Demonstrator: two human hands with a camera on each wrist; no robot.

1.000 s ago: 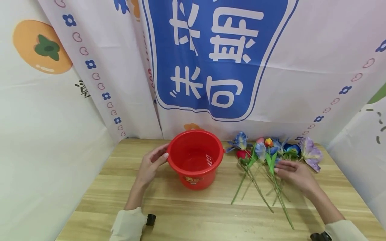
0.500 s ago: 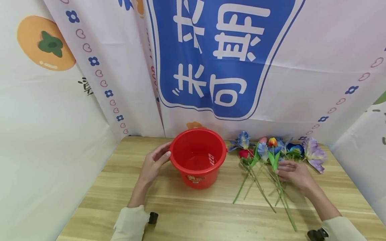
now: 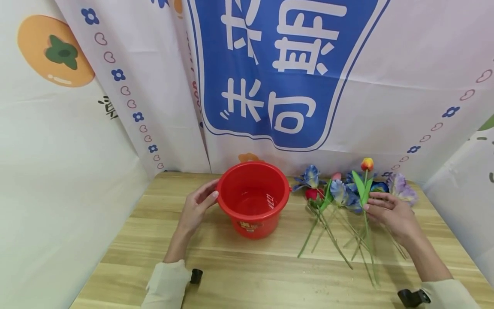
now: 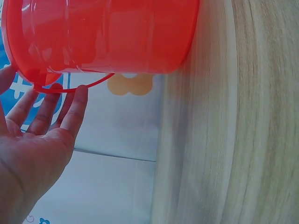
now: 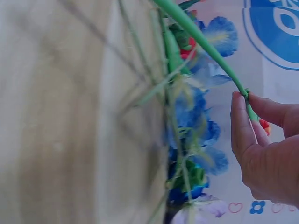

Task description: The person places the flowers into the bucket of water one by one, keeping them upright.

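A red plastic bucket stands upright on the wooden table, its inside visible from above. My left hand holds its left side, thumb at the rim; the left wrist view shows the fingers against the thin red handle. My right hand pinches the green stem of an orange-yellow artificial tulip just below its leaves. The tulip is upright, its stem running down from the fingertips. Beside this hand lie several artificial flowers: blue ones, a red rose and a purple bloom, partly hidden.
The wooden table carries the bucket left of the flowers. Loose green stems cross each other toward the front. A printed white curtain hangs right behind the table, and more fabric closes off the left side.
My right hand has lifted the tulip from among the other flowers, up and slightly right, and the flower has turned more upright. My left hand stays at the bucket.
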